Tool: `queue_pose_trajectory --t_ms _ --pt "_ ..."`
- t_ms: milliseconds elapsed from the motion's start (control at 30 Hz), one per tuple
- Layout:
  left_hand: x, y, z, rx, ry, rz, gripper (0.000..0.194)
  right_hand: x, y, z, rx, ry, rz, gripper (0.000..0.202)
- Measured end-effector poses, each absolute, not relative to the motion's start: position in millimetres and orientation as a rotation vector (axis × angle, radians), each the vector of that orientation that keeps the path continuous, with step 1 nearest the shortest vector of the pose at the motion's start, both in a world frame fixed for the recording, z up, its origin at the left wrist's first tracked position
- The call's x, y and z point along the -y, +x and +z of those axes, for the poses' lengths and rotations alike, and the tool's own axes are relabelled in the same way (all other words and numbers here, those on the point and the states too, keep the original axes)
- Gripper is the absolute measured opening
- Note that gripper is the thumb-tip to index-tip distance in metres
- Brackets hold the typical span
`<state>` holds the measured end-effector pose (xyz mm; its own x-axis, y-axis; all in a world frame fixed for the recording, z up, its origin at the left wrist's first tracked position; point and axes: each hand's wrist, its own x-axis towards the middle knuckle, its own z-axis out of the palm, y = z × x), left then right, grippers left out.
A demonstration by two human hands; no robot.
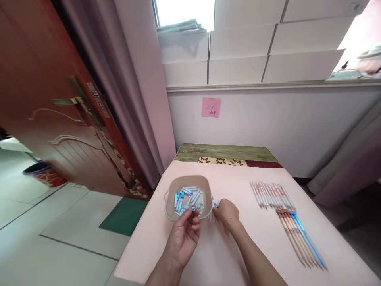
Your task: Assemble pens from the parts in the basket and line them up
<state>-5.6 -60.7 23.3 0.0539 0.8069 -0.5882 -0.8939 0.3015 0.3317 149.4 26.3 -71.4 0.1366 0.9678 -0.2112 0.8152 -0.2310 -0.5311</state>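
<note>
Left hand pinching a small blue pen cap over the near rim of the beige bowl by the table's left edge, right hand closed on a pen, long axis pointing left toward the bowl, rows of pens lying toward the right edge

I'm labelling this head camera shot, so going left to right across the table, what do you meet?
Tan bowl of pen caps → left hand holding a cap → right hand on a pen → row of white pens → pens with blue ones.
</note>
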Motion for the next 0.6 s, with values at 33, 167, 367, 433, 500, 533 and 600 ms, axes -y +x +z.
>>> queue_pose_trajectory --t_ms 33,167,367,433,500,533,600 --pt "63 -5 22 -0.796 -0.134 1.295 0.007 -24 153 -71 1.712 -2.084 0.785 0.016" --pt "63 2 18 -0.809 -0.128 1.262 0.006 -8 178 -60 1.586 -1.848 0.952 0.024" --pt "49 41 13 -0.75 -0.087 1.084 0.005 22 208 -29 1.192 -1.362 1.407 0.027" --pt "48 56 11 -0.719 -0.093 1.036 0.005 30 214 -22 1.059 -1.219 1.549 0.028" --pt "49 67 10 -0.714 -0.093 1.043 0.005 35 218 -19 1.044 -1.212 1.605 0.029" --pt "50 70 9 -0.722 -0.086 1.058 0.005 37 219 -18 1.055 -1.224 1.625 0.029" --pt "53 73 8 -0.738 -0.066 1.104 0.008 41 219 -18 1.09 -1.228 1.666 0.029"
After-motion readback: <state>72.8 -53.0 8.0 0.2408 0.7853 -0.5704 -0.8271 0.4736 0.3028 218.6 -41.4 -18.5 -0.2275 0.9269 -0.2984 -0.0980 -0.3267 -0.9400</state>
